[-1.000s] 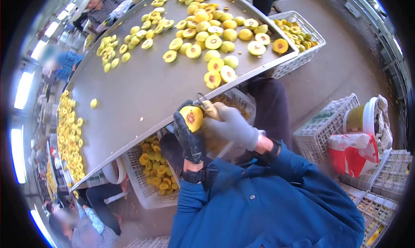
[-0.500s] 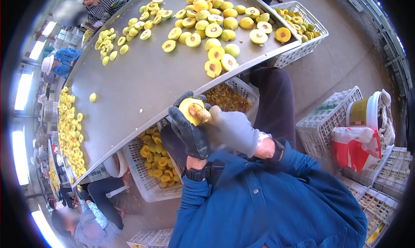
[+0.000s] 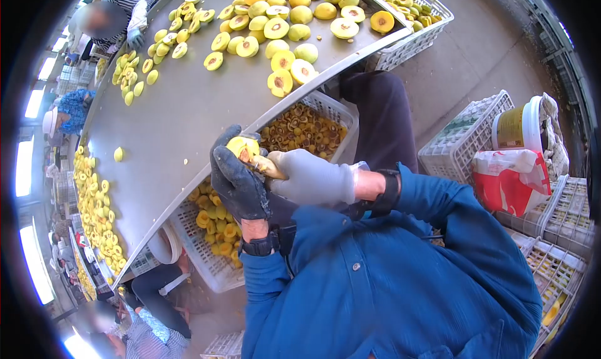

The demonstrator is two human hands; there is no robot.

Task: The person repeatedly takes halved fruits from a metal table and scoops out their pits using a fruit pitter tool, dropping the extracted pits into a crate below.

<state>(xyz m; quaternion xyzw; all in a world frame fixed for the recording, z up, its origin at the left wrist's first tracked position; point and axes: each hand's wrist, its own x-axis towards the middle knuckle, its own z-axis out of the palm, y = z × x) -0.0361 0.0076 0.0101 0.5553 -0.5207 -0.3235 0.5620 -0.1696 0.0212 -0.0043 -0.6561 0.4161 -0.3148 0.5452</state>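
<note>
My left hand (image 3: 236, 177), in a dark glove, holds a halved yellow fruit (image 3: 243, 150) with its cut face up. A light grey glove covers my right hand (image 3: 310, 176), which is wrapped round the wooden handle of a pitting tool (image 3: 268, 167). The tool's metal end is at the fruit's middle and cannot be made out. Both hands are close together, just off the edge of the metal table (image 3: 169, 127). On the table lie many halved fruits (image 3: 276, 28), several showing brown pits or hollows.
Below the table edge stand a crate of small brown-yellow pieces (image 3: 350, 118) and a crate of yellow halves (image 3: 188, 234). Another fruit crate (image 3: 432, 36) is at the top right. A crate (image 3: 463, 136), bucket (image 3: 532, 127) and red bag (image 3: 510, 180) sit right. Co-workers (image 3: 75, 111) are at the left.
The tool, held above the fruit a second ago, has come down into its cut face. The view has shifted, and a co-worker's gloved hand at the top left now reaches beside the table's fruit.
</note>
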